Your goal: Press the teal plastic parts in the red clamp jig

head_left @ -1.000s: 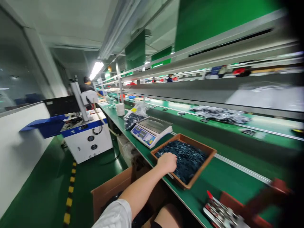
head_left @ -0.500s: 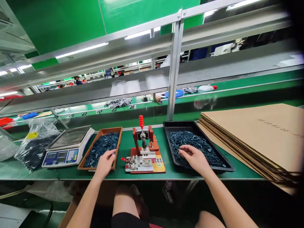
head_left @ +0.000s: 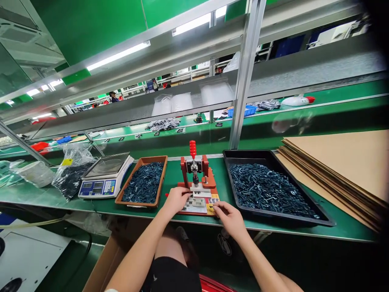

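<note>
A small toggle-clamp press (head_left: 208, 181) with a red upright handle (head_left: 192, 149) stands at the bench front. My left hand (head_left: 175, 201) is at the left side of its metal fixture (head_left: 198, 202), fingers pinched together; what they hold, if anything, is hidden. At the right end of the press base, my right hand (head_left: 232, 221) pinches a small dark part that is too small to make out well. To the left is a brown tray (head_left: 164, 172) of small dark metal pieces (head_left: 142, 182). On the right, a black tray (head_left: 228, 162) holds similar dark pieces (head_left: 267, 190).
A digital scale (head_left: 105, 178) stands left of the brown tray, beside a clear bag of dark parts (head_left: 71, 174). Flattened cardboard (head_left: 337, 162) is stacked at the right. An aluminium post (head_left: 244, 81) rises behind the black tray.
My left hand has moved right from the brown tray to the press. My right hand has moved left from the black tray to the press base. The view has shifted left.
</note>
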### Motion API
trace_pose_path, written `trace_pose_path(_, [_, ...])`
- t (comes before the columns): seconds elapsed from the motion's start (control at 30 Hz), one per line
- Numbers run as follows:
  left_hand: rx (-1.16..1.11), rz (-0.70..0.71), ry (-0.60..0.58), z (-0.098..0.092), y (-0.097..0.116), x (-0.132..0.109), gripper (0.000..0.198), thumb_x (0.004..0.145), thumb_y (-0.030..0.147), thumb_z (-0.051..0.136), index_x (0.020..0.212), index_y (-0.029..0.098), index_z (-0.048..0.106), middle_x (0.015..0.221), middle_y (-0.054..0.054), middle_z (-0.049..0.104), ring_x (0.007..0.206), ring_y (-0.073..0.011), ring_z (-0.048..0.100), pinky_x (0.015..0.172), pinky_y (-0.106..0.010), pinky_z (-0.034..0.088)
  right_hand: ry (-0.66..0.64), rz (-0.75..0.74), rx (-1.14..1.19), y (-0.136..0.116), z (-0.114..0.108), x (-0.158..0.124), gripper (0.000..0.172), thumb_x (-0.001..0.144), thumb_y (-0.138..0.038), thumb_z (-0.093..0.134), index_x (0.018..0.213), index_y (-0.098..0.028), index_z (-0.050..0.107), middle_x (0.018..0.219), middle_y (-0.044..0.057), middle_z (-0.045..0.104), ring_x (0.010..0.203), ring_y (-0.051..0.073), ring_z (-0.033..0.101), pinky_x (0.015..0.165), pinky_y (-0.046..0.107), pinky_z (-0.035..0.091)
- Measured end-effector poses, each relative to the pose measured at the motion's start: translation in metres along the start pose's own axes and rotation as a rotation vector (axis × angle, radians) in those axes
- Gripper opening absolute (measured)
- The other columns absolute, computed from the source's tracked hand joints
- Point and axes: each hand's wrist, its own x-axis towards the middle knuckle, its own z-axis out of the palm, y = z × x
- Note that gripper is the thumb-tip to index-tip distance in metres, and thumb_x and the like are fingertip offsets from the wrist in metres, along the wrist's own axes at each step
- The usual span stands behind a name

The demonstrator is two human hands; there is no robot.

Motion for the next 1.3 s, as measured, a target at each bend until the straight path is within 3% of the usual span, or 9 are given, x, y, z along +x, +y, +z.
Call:
trace_pose_path(0.13, [0.017,-0.024,0.017,0.016,0.003,0.001,0.020,0.086,0.011,0.069,0.095,0.023,0.081,0.104,-0.003,0.076,0.099,-0.0219,0.068,0.092,-0.031,0.051,-0.032,0.106,0.164,-0.002,-0.003,0.001,0.056,0.071,-0.072,0.075,0.089,-0.019,0.070,0.075,0.009,0.071,0.068,0.026,0.069,0.066,0.038,0.061])
trace_pose_path(0.27, [0.151,0.034,0.082,0.037,0.005,-0.004,0.010,0.083,0.015,0.073,0.084,0.023,0.080,0.103,-0.005,0.074,0.108,-0.0261,0.062,0.100,-0.040,0.046,-0.001,0.102,0.218,-0.007,0.000,0.000,0.063,0.069,-0.077,0.076,0.093,-0.019,0.069,0.077,0.009,0.071,0.071,0.028,0.071,0.068,0.039,0.063])
trace_pose_path(0.33, [0.208,0.019,0.052,0.042,0.005,-0.004,0.009,0.086,0.019,0.071,0.086,0.023,0.079,0.102,-0.005,0.074,0.107,-0.0262,0.061,0.099,-0.041,0.045,0.008,0.099,0.211,-0.007,0.001,-0.001,0.064,0.069,-0.078,0.076,0.093,-0.019,0.069,0.079,0.009,0.072,0.073,0.028,0.071,0.071,0.041,0.064])
trace_pose_path(0.5, [0.280,0.026,-0.043,0.036,0.006,0.001,0.014,0.090,0.024,0.065,0.095,0.022,0.078,0.108,-0.005,0.073,0.108,-0.0266,0.061,0.097,-0.039,0.045,-0.016,0.098,0.139,-0.005,-0.001,-0.002,0.060,0.073,-0.078,0.073,0.090,-0.021,0.068,0.080,0.009,0.072,0.076,0.029,0.072,0.078,0.042,0.064])
trace_pose_path(0.8, [0.316,0.007,-0.067,0.032,0.014,0.001,0.023,0.086,0.029,0.071,0.107,0.020,0.076,0.114,-0.008,0.071,0.112,-0.0302,0.059,0.101,-0.041,0.044,-0.097,0.112,0.046,-0.005,0.000,0.012,0.044,0.079,-0.062,0.069,0.096,-0.021,0.069,0.085,0.009,0.072,0.080,0.029,0.071,0.076,0.042,0.061])
trace_pose_path(0.93, [0.330,0.084,-0.161,0.025,0.010,0.000,0.040,0.075,0.041,0.085,0.109,0.021,0.074,0.118,-0.008,0.068,0.115,-0.0313,0.057,0.101,-0.042,0.045,-0.158,-0.077,-0.206,-0.010,0.010,0.032,0.028,0.082,-0.044,0.060,0.091,-0.021,0.074,0.095,0.008,0.072,0.090,0.028,0.068,0.087,0.042,0.056])
trace_pose_path(1.03, [0.328,0.109,-0.170,0.023,0.005,0.000,0.035,0.075,0.038,0.087,0.103,0.020,0.075,0.116,-0.007,0.069,0.114,-0.0302,0.058,0.100,-0.041,0.045,-0.178,-0.206,-0.254,-0.014,0.023,0.042,0.030,0.080,-0.030,0.059,0.104,-0.022,0.075,0.112,0.008,0.070,0.107,0.027,0.065,0.100,0.042,0.051])
trace_pose_path(1.3, [0.277,0.103,-0.102,0.032,0.000,-0.003,0.027,0.077,0.034,0.086,0.097,0.020,0.075,0.114,-0.005,0.070,0.115,-0.0276,0.057,0.101,-0.039,0.043,-0.200,-0.301,-0.347,-0.009,0.031,0.042,0.031,0.083,-0.022,0.059,0.110,-0.023,0.075,0.120,0.008,0.069,0.112,0.027,0.063,0.103,0.042,0.050])
